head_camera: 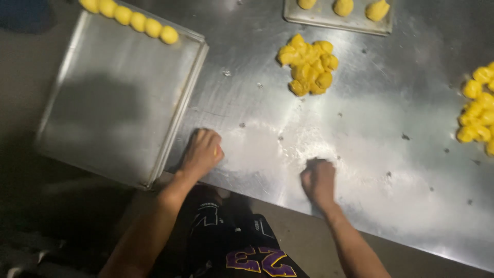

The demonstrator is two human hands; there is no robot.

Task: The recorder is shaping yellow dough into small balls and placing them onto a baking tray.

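Note:
My left hand (201, 152) is cupped palm-down on the steel table (370, 170) near its front edge; a sliver of yellow dough shows under the fingers. To the right, my right hand (319, 180) is curled palm-down on the table too, and whatever lies under it is hidden. A pile of yellow dough pieces (309, 64) sits farther back, between the two hands. Just left of my left hand lies a metal baking tray (118, 103), with a row of several round yellow dough balls (131, 19) along its far edge.
A second tray (329, 20) at the far edge carries three dough balls. Another heap of yellow dough pieces (478, 108) lies at the right edge. Small crumbs dot the table. The left tray overhangs the table's front edge.

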